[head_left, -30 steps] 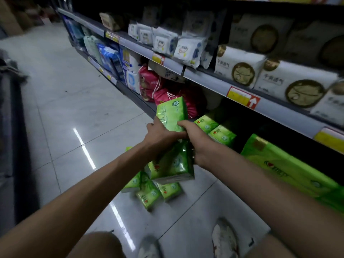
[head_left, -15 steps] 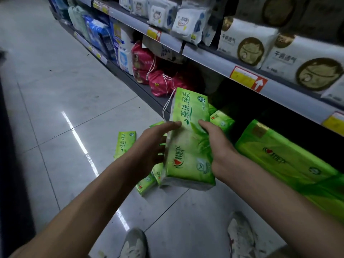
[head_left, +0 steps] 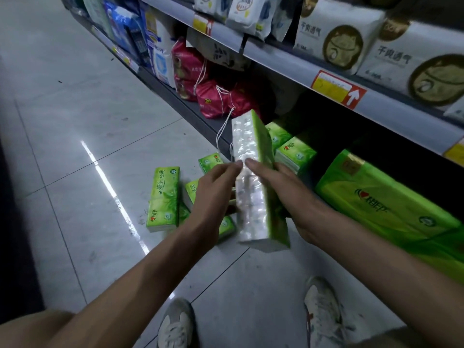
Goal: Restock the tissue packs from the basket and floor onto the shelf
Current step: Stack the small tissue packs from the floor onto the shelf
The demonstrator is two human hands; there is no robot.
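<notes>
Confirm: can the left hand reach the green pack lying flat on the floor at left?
Probably yes. The floor pack lies just left of the left hand, nothing over it or between. But that hand presses the held pack with the right hand, so it must let go first.

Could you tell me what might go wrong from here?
The tilted tissue pack is pressed between the left hand and right hand; its glossy wrap could slip. Loose packs on the floor lie near the shoes, a trip risk. The white cords hanging off the shelf might snag it.
</notes>
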